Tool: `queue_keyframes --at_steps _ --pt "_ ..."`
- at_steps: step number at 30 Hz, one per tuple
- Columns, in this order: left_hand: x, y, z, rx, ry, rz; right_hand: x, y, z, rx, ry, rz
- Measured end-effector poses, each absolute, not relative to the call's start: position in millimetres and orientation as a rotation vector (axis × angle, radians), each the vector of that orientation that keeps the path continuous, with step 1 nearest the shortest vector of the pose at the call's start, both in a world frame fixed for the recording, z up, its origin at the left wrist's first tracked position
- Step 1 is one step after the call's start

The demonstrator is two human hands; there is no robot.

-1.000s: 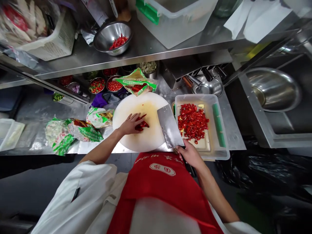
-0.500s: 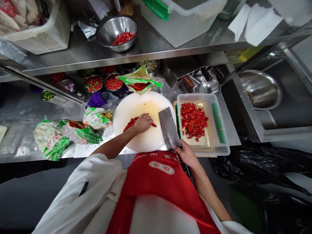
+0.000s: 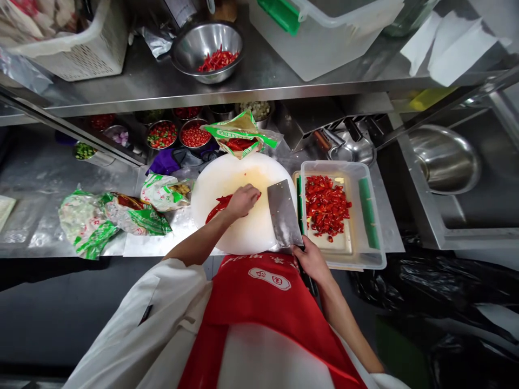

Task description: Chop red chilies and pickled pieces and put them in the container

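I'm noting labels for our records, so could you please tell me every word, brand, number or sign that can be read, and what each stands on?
No text reads clearly enough to quote.
Red apron: pale characters near its top fold, too small.
Its oval badge: characters, too small.
Open bag: pale characters on a green strip, too small.
Printed bags at left: marks too blurred.

The left hand (image 3: 242,202) hides part of the red chilies (image 3: 218,207), the right hand (image 3: 311,258) the handle end of the cleaver (image 3: 284,210). At the shelf's (image 3: 150,84) left end, the frame crops the basket (image 3: 91,54).
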State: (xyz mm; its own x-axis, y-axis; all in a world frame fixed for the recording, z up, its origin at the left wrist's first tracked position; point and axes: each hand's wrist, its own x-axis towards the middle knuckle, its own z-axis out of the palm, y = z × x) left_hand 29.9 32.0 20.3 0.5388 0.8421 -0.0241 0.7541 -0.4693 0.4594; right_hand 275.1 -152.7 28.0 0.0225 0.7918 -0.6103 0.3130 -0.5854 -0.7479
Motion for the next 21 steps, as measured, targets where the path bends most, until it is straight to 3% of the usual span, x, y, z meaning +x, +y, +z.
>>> queue_keyframes --at_steps 4,11,18,21 --pt "2 57 38 2.105 1.516 0.419 277 -150 27 -1.909 -1.159 1.565" --pt "-24 55 29 2.171 1.391 -0.203 280 -145 25 -1.937 -1.27 1.505" --pt "-41 33 22 2.238 1.438 0.071 281 -145 22 -1.943 -1.281 1.467" --pt "-36 24 23 2.236 1.623 0.036 281 -144 22 -1.945 -1.269 1.474"
